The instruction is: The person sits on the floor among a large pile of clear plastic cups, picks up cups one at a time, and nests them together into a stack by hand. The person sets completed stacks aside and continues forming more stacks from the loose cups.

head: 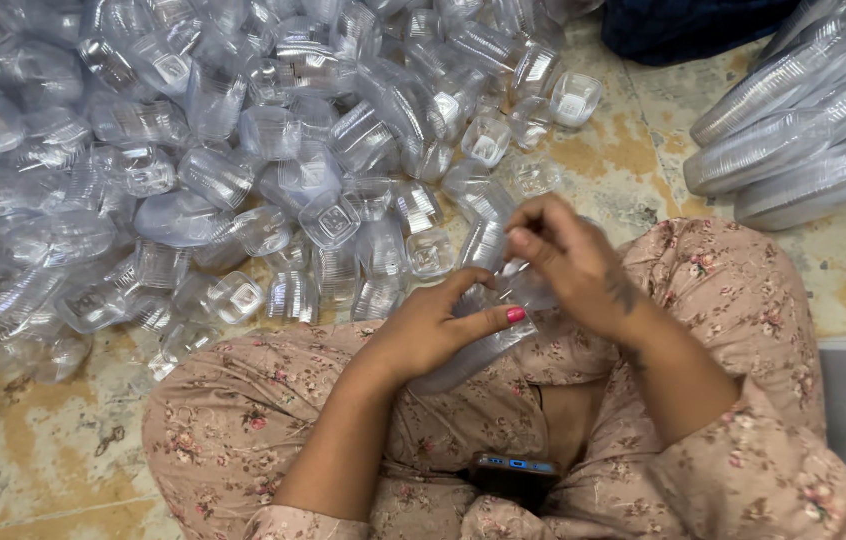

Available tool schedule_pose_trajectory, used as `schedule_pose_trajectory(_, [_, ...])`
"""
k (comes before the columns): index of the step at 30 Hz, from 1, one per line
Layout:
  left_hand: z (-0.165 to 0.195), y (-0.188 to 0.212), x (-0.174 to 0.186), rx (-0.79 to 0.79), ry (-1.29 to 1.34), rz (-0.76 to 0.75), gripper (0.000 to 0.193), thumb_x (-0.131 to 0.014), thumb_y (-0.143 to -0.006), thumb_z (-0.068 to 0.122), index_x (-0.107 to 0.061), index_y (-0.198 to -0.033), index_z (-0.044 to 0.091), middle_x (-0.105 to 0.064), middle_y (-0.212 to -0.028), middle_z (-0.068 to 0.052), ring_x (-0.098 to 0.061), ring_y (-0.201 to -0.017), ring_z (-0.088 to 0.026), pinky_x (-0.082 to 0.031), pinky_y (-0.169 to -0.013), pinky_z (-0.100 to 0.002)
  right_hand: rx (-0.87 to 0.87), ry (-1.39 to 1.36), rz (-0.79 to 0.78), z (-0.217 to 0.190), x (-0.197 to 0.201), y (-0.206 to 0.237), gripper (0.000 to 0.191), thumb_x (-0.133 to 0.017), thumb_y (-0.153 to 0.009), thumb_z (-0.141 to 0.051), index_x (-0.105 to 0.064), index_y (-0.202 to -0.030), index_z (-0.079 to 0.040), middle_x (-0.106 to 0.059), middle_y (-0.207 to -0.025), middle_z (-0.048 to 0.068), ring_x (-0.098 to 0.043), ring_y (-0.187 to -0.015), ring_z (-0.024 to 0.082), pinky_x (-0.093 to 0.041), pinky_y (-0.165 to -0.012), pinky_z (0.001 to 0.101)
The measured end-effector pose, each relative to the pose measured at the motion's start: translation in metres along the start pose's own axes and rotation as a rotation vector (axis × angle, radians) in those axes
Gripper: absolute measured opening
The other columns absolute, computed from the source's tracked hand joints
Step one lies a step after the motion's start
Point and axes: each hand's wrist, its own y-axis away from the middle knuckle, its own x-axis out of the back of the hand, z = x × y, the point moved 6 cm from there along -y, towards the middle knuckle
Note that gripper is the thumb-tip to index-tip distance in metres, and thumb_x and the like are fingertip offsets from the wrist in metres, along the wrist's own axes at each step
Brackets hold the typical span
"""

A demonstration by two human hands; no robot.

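Around you lie a heap of loose clear plastic cups (pixel 193 150) on the mottled stone floor (pixel 633 170), long nested stacks of clear lids (pixel 803 130), and a dark phone (pixel 515 468) in your floral-clothed lap (pixel 743 300).

A makeshift home packing workplace, set on a worn stone floor (pixel 633 170). Loose clear plastic cups (pixel 193 150) lie heaped at far left; nested cup stacks (pixel 793 140) lie at far right.

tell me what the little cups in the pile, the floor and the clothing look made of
Cups: likely thin clear plastic, glossy; see-through, with ribbed sides and bright glints.
Floor: probably stone or terrazzo tile, matte and worn; mottled cream with yellow stains and a visible joint line.
Clothing: soft woven fabric, matte; a pink floral print that creases over the knees.
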Motion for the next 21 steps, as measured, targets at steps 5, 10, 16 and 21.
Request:
schedule_pose_trajectory(5, [-0.009, -0.001, 0.001, 0.045, 0.121, 0.016, 0.082, -0.063, -0.079, 0.064, -0.054, -0.146, 0.017, -0.070, -0.129, -0.021, -0.069, -0.120, -0.034, -0.052, -0.100, -0.042, 0.122, -0.133, 0.061, -0.003, -0.029, 0.006, 0.054, -0.043, -0.107, -0.048, -0.055, -0.129, 0.000, -0.072, -0.102, 0.009, -0.069, -0.104, 0.019, -0.054, -0.095, 0.0350])
schedule_pose_trajectory(10, [-0.012, -0.003, 0.002, 0.013, 0.157, 0.040, 0.086, -0.065, -0.082, 0.064, -0.051, -0.147, 0.010, -0.058, -0.144, -0.022, -0.051, -0.138, -0.036, -0.042, -0.110, -0.044, 0.168, -0.436, 0.034, -0.005, -0.031, 0.004, 0.063, -0.037, -0.111, -0.051, -0.050, -0.136, 0.005, -0.069, -0.106, 0.013, -0.066, -0.115, 0.023, -0.049, -0.111, 0.0408])
schedule_pose_trajectory(16, [-0.015, -0.005, 0.000, 0.042, 0.157, 0.037, 0.087, -0.066, -0.080, 0.064, -0.054, -0.146, 0.009, -0.061, -0.142, -0.022, -0.055, -0.136, -0.035, -0.043, -0.109, -0.044, 0.141, -0.422, -0.030, -0.009, -0.032, 0.005, 0.076, -0.027, -0.107, -0.061, -0.047, -0.140, 0.005, -0.072, -0.102, 0.016, -0.067, -0.123, 0.027, -0.047, -0.113, 0.0442])
schedule_pose_trajectory(21, [-0.009, -0.005, 0.001, -0.029, 0.125, 0.045, 0.089, -0.067, -0.080, 0.066, -0.051, -0.146, 0.007, -0.064, -0.138, -0.022, -0.058, -0.134, -0.034, -0.045, -0.108, -0.042, 0.181, -0.360, -0.038, -0.014, -0.031, 0.007, 0.081, -0.026, -0.107, -0.063, -0.054, -0.136, 0.008, -0.073, -0.093, 0.015, -0.072, -0.111, 0.027, -0.051, -0.108, 0.0423])
